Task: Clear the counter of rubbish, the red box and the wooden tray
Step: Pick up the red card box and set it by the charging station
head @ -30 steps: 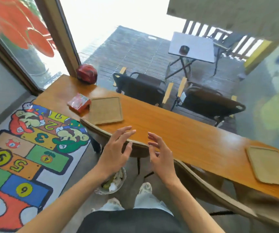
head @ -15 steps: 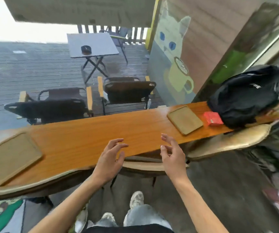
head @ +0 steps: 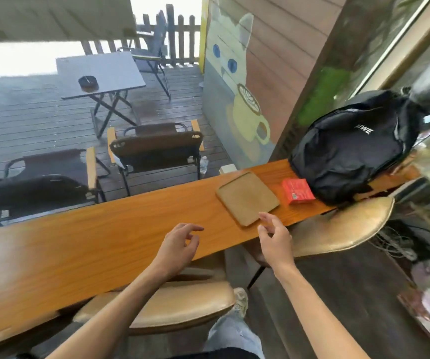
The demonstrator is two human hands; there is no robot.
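We are turning right since before, wooden tray [head: 247, 197] nearing | right hand [head: 273, 241], left hand [head: 176, 248] loosely curled, empty | tray looking stiff, light; taking its near edge.

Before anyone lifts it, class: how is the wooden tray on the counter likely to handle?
The wooden tray looks flat and rigid, so it should probably stay stiff. It seems thin, likely light. Lying flush on the glossy counter, it may slide when pushed, and the right hand might need its raised rim.
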